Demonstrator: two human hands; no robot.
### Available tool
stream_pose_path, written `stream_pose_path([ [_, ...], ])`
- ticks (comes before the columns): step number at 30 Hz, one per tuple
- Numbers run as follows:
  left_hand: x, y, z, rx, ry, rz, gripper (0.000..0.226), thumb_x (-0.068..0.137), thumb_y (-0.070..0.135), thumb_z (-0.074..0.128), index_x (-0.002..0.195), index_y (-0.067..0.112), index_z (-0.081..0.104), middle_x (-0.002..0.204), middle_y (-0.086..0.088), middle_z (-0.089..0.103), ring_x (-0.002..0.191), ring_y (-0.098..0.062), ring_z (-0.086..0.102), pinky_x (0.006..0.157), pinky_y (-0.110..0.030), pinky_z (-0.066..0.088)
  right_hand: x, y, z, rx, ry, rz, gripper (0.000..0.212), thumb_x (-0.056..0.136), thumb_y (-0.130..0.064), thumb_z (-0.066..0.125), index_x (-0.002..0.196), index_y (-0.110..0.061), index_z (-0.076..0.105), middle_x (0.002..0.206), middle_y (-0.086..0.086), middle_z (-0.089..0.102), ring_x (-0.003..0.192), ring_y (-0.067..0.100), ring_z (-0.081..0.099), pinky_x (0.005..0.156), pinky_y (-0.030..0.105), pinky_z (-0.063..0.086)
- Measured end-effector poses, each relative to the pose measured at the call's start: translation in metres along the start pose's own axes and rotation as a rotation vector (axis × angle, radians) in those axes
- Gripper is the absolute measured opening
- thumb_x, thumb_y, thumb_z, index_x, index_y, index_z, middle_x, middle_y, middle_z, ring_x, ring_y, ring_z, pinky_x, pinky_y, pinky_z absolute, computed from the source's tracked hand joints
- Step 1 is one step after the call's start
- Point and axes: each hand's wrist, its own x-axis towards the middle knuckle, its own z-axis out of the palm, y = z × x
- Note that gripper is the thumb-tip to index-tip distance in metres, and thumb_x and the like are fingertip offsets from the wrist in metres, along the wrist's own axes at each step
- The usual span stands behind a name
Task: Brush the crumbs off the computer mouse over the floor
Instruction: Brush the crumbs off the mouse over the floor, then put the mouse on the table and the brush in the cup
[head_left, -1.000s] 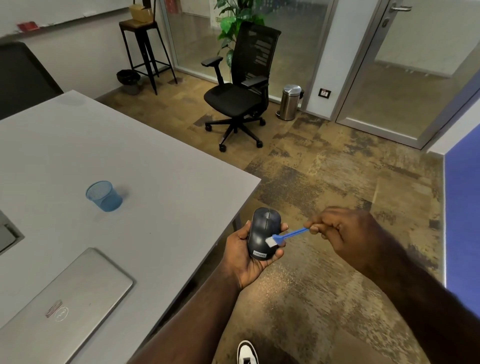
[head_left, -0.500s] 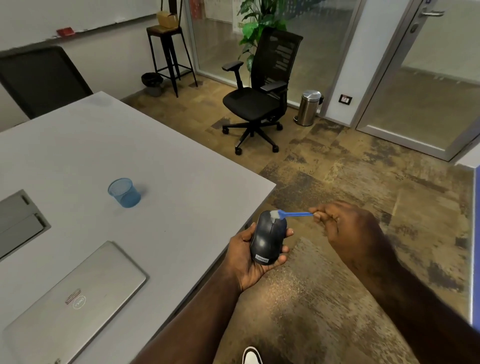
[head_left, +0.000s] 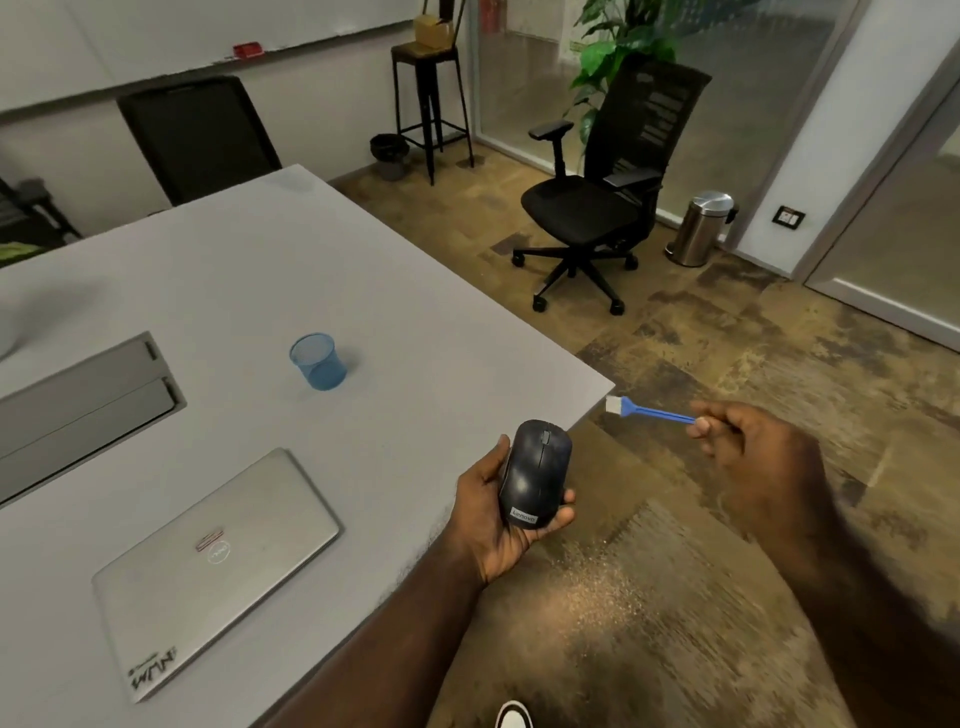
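Note:
A dark computer mouse (head_left: 535, 475) lies in my left hand (head_left: 491, 525), held level beside the table's right edge, partly over the floor. My right hand (head_left: 756, 462) pinches the end of a small blue brush (head_left: 652, 412) with white bristles. The bristle tip hangs in the air near the table corner, up and to the right of the mouse, not touching it. A scatter of pale crumbs (head_left: 597, 577) lies on the carpet below the mouse.
The grey table (head_left: 249, 270) carries a blue mesh cup (head_left: 318, 362), a shut silver laptop (head_left: 213, 566) and a cable hatch (head_left: 83, 405). A black office chair (head_left: 597, 202), a steel bin (head_left: 701, 228) and a tall stool (head_left: 428, 98) stand on the floor beyond.
The brush swept forward along the mouse from its rear to its front, then lifted off to the right. The mouse stays in my left hand. The view has swung left.

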Motion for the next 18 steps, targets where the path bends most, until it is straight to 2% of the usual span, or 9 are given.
stream_pose_path([
  [3,-0.009,0.011,-0.008,-0.025,0.108,0.114,0.036,0.075,0.035,0.064,0.09,0.007,0.079,0.089,-0.022,0.072,0.076,-0.036,0.068,0.06,-0.043,0.062,0.004,-0.01,0.028,0.356,-0.107,0.196,0.026,0.094,-0.008,0.056,0.117,-0.012,0.066,0.082,-0.007,0.072,0.06,-0.005,0.064,0.055,0.008,0.052],
  [6,-0.018,0.026,-0.021,-0.128,0.205,0.173,0.034,0.077,0.03,0.065,0.096,0.004,0.076,0.085,-0.023,0.073,0.071,-0.037,0.07,0.061,-0.046,0.061,-0.003,-0.028,0.067,0.552,-0.307,0.382,0.023,0.095,-0.007,0.053,0.113,-0.007,0.067,0.083,0.004,0.072,0.069,0.011,0.066,0.061,0.024,0.059],
  [9,-0.024,0.045,-0.04,-0.181,0.322,0.226,0.032,0.09,0.029,0.06,0.109,0.003,0.065,0.088,-0.025,0.072,0.079,-0.04,0.068,0.067,-0.05,0.06,-0.018,-0.053,0.111,0.64,-0.432,0.466,0.02,0.098,-0.016,0.05,0.108,-0.01,0.065,0.089,0.008,0.072,0.08,0.02,0.068,0.065,0.029,0.055],
  [11,-0.025,0.058,-0.056,-0.162,0.412,0.28,0.03,0.092,0.028,0.06,0.113,0.007,0.062,0.104,-0.023,0.071,0.093,-0.041,0.066,0.072,-0.051,0.06,-0.026,-0.074,0.141,0.665,-0.475,0.495,0.018,0.099,-0.02,0.047,0.107,-0.013,0.062,0.094,0.006,0.073,0.086,0.021,0.07,0.068,0.029,0.055],
  [15,-0.03,0.082,-0.092,-0.029,0.557,0.382,0.029,0.095,0.031,0.056,0.118,0.013,0.061,0.113,-0.014,0.068,0.107,-0.033,0.064,0.088,-0.046,0.056,-0.041,-0.114,0.206,0.676,-0.505,0.474,0.017,0.102,-0.025,0.041,0.105,-0.019,0.056,0.107,0.005,0.069,0.099,0.022,0.065,0.08,0.034,0.053],
  [18,-0.031,0.098,-0.118,0.136,0.666,0.393,0.03,0.096,0.037,0.052,0.116,0.017,0.061,0.112,-0.008,0.068,0.106,-0.025,0.062,0.081,-0.038,0.053,-0.045,-0.137,0.249,0.648,-0.521,0.446,0.017,0.102,-0.027,0.04,0.105,-0.021,0.056,0.11,0.0,0.067,0.102,0.019,0.063,0.078,0.03,0.053],
])
